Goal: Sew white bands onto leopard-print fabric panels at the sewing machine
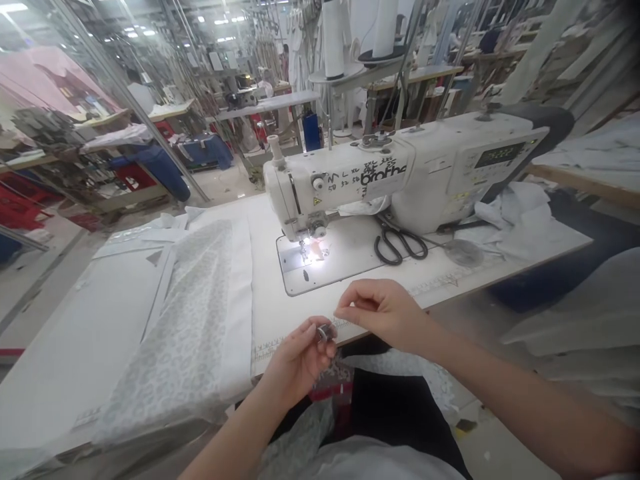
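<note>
Just off the front edge of the sewing table, my left hand (306,353) grips a small metal bobbin case (325,331) between thumb and fingers. My right hand (383,310) is a little higher and to the right, over the table edge. Its thumb and index finger are pinched together; whatever is between them is too fine to make out. Beyond both hands stands a white sewing machine (345,180), its lamp lighting the needle area and metal plate (300,280).
Black-handled scissors (400,243) lie right of the needle plate. Leopard-patterned fabric (190,313) covers the table's left part. Crumpled white cloth (520,213) sits at the right end. Thread cones (334,40) stand behind the machine. A printed ruler strip (430,287) runs along the front edge.
</note>
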A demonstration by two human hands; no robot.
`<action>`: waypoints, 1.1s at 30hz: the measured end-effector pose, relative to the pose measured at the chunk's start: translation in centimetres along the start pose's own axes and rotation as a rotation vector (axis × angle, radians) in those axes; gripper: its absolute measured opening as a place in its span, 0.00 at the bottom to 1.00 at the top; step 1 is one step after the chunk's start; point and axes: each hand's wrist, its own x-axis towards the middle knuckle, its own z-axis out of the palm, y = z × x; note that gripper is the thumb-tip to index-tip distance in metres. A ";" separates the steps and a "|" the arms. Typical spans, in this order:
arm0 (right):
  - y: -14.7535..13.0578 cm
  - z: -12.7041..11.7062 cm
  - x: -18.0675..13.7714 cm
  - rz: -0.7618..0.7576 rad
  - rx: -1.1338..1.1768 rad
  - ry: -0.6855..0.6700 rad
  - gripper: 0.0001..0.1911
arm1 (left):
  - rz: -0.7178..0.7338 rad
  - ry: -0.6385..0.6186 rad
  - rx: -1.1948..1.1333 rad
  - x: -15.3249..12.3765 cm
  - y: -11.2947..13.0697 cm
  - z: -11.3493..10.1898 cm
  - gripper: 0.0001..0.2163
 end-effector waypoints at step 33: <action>1.6 2.1 -0.4 -0.012 0.251 -0.124 0.08 | -0.020 0.121 -0.293 -0.6 -1.4 0.3 0.03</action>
